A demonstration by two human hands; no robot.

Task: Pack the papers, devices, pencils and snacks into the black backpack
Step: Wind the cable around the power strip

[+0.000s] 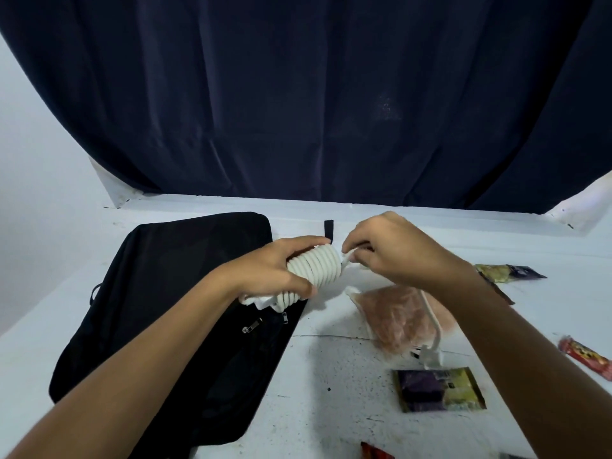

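Observation:
The black backpack (172, 313) lies flat on the left of the white table (331, 409). Above its right edge my left hand (281, 270) grips a white cable coil (323, 266) wound in tight loops. My right hand (394, 250) pinches the cable's loose end just right of the coil. The free tail of the white cable (432, 329) hangs down over a clear bag of pinkish snacks (404, 319) and ends at a white plug near a purple and yellow snack packet (440, 389).
A red snack bar (586, 357) lies at the right edge, another packet (506, 271) sits behind my right wrist, and a red wrapper (376, 452) shows at the bottom. A dark blue curtain (314, 94) hangs behind the table.

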